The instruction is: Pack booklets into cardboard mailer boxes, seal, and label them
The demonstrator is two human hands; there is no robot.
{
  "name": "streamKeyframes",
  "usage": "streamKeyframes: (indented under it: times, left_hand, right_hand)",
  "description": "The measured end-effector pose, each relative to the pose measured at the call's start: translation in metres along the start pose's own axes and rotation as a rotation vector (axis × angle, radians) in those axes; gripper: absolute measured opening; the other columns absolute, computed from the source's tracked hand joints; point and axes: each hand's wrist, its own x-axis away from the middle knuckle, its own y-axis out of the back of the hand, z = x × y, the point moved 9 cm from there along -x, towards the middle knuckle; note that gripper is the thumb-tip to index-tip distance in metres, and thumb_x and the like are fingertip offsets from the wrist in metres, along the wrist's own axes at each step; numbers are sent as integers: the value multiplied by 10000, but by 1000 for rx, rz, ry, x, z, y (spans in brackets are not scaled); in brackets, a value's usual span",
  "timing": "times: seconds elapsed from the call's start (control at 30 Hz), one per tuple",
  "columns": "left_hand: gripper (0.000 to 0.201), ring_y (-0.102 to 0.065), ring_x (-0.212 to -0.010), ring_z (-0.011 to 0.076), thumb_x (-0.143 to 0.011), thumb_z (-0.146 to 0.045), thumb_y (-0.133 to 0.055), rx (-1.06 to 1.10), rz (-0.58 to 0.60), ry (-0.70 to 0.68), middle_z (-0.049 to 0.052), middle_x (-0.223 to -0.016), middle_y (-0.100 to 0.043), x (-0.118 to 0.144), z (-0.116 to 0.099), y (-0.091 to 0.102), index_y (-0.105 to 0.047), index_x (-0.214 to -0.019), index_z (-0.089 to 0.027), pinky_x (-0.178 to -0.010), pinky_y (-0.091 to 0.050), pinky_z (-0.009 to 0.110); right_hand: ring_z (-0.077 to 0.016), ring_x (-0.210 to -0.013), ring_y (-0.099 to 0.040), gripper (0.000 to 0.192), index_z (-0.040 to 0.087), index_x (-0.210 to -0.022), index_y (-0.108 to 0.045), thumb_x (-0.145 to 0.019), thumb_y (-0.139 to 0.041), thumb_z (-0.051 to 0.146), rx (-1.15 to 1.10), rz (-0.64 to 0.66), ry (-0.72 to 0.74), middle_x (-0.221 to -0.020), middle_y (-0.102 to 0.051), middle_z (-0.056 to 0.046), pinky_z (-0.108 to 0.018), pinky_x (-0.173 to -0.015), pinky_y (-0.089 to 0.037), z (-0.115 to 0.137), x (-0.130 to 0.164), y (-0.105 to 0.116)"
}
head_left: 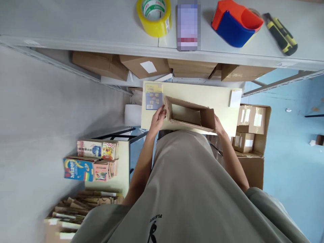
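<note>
Grey shirt fabric (187, 189) filled the foreground as a person stood over a pale bench (220, 98), both bare arms reaching forward. An open cardboard box (189, 114) lay tipped on its side at the bench's near edge, held between the two hands. On the box's left end the left hand (158, 119) had its fingers (162, 111) closed over the rim; at the right end the right hand (219, 127) gripped the box too, its fingers hidden behind the cardboard. Just beside the left hand lay a colourful card (154, 96). On the shelf above sat yellow tape (154, 17), a red-and-blue dispenser (235, 23) and a utility knife (280, 33).
</note>
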Motion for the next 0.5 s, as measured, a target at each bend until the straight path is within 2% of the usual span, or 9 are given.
streamKeyframes:
  times: [0.07,0.13,0.27,0.5]
  left_hand:
    - [897,-650,-1644,405,-976,-855,-797,45,-1,37,185,-1794,-651,-6,6,-2,-706,-1664,-287,-1270,-634,577]
    - [924,-624,-1669,409,-974,-907,-790,78,52,61,156,-1869,-577,-8,6,-7,-697,-1683,-322,-1244,-656,561]
    - [997,-723,-1556,405,-961,-935,-795,84,115,72,169,-1753,-695,-2,0,-11,-643,-1736,-326,-1201,-682,570]
    - [849,-777,-1486,400,-1008,-896,-731,110,172,74,197,-1607,-790,12,3,-25,-748,-1590,-278,-1230,-673,599]
  right_hand:
    - [-385,-1417,-756,869,296,-1403,-827,-986,-622,1030,-46,51,-39,-1513,-845,-109,-632,-1303,-599,1,11,-7]
    - [-357,-1363,-778,817,300,-1431,-809,-1014,-647,983,-97,93,-44,-1482,-854,-99,-594,-1222,-658,5,20,-13]
    - [-337,-1351,-785,812,321,-1471,-770,-1007,-655,978,-186,84,-1,-1463,-848,-83,-547,-1137,-705,14,26,-16]
    - [-313,-1347,-780,845,294,-1438,-772,-1078,-469,996,-168,43,61,-1460,-838,-104,-539,-1208,-671,16,13,-16]
